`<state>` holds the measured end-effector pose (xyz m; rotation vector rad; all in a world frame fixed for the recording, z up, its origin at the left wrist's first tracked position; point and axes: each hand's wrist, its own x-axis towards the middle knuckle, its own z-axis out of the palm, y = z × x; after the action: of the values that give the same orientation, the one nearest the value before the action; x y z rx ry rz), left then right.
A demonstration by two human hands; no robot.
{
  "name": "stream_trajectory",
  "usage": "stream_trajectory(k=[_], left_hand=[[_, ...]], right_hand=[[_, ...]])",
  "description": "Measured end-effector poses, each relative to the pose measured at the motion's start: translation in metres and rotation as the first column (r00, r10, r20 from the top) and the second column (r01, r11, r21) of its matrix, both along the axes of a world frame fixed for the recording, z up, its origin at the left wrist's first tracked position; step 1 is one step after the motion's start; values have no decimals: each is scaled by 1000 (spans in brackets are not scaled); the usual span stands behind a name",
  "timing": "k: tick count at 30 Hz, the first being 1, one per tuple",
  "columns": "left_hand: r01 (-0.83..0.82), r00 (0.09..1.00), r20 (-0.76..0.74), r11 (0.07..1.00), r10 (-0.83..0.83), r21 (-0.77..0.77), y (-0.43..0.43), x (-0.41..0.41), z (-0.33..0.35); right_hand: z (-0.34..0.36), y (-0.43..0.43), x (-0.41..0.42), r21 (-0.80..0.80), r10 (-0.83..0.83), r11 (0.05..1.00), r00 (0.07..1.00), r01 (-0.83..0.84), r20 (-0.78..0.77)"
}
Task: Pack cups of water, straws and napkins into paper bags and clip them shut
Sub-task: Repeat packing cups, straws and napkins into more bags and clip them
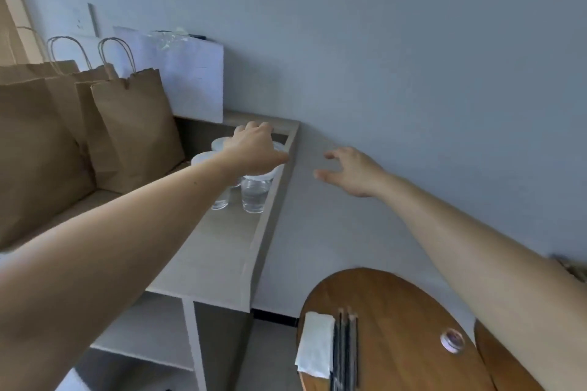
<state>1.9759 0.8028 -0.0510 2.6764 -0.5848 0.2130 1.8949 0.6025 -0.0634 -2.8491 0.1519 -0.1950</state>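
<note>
Several clear cups of water with white lids stand at the far end of a pale wooden shelf top (219, 251). The nearest cup (255, 195) stands by the shelf's right rim, with another cup (221, 201) to its left. My left hand (254, 147) reaches palm down over the lids; its fingers curl out of sight behind it, so a grip cannot be told. My right hand (349, 170) hovers with fingers spread in front of the wall, right of the shelf. White napkins (316, 343) and dark straws (344, 352) lie on a round wooden table (400, 305). Brown paper bags (136, 133) stand left of the cups.
A white paper bag (195, 79) leans against the wall behind the brown ones. A small clear round object (452, 340) sits on the round table, and a second wooden surface (495, 362) adjoins it. Open shelf compartments (149, 327) lie below the shelf top.
</note>
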Motion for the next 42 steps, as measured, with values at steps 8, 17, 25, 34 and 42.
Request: stream_trajectory(k=[8, 17, 25, 34, 42], left_hand=[[208, 975, -83, 978, -204, 34, -161, -59, -24], [353, 919, -217, 932, -329, 80, -318, -124, -81], [467, 854, -318, 876, -412, 119, -406, -128, -133], [649, 734, -354, 752, -580, 114, -514, -123, -164], [640, 725, -430, 757, -537, 133, -588, -135, -205]], right_hand=[[-27, -139, -92, 54, -185, 981, 982, 187, -42], [-77, -296, -186, 97, -326, 935, 935, 341, -139], [-129, -368, -220, 147, -437, 869, 872, 473, -221], [-166, -435, -256, 202, -660, 675, 703, 709, -264], [-211, -536, -279, 182, -711, 581, 603, 794, -362]])
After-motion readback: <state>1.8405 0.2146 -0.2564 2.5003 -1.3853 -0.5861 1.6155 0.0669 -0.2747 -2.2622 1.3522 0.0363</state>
